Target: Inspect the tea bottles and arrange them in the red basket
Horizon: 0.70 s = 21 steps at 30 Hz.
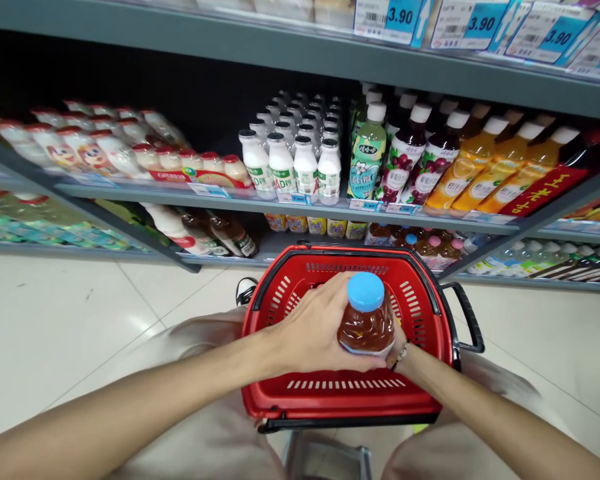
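Observation:
A bottle of brown drink (367, 330) with a light blue cap is held above a red shopping basket (347, 400). My left hand (316, 327) wraps around its left side, with the thumb running along the near side. Against the bottle's right side is my right hand (399, 333), closed on it; most of its fingers are hidden behind the bottle. A beaded bracelet (403, 353) sits at the right wrist. Slotted red walls of the basket surround both hands, and its bottom is largely covered by them.
Ahead, a grey shelf (220, 195) carries white milk drink bottles (305, 170), juice bottles (473, 160) and red-capped bottles (80, 143). Lower down stand more drinks, including pink-capped bottles (433, 245). A black basket handle (467, 320) sticks out right. My knees flank the basket above a tiled floor (70, 320).

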Each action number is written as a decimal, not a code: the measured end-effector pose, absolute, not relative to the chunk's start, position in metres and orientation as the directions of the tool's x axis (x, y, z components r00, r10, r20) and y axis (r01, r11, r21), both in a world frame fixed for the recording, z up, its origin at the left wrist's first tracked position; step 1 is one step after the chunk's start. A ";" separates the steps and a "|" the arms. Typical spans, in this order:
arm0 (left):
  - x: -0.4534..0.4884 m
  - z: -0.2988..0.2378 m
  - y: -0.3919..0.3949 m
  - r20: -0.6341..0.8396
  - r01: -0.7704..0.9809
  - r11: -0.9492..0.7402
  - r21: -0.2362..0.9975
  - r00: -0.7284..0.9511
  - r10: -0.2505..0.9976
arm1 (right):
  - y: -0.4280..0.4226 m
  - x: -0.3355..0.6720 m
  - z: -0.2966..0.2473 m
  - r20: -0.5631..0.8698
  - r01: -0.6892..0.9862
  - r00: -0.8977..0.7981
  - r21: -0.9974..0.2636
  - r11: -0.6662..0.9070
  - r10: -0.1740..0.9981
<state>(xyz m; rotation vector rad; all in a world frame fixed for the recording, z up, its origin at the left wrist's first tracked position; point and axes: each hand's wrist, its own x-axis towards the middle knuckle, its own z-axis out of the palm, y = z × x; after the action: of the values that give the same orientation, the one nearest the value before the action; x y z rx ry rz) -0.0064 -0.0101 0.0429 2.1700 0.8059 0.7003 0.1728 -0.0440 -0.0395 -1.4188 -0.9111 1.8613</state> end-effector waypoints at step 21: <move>-0.025 0.047 0.030 0.213 0.035 -0.358 0.933 0.749 0.627 | -0.035 0.195 -0.015 -0.645 -0.712 0.069 -0.566 -0.415 0.761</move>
<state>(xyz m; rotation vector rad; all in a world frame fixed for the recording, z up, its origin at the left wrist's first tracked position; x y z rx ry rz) -0.0250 0.0305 0.0473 1.8528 0.5117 0.6750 0.1951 -0.0352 -0.0149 -1.1710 -0.0595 1.6207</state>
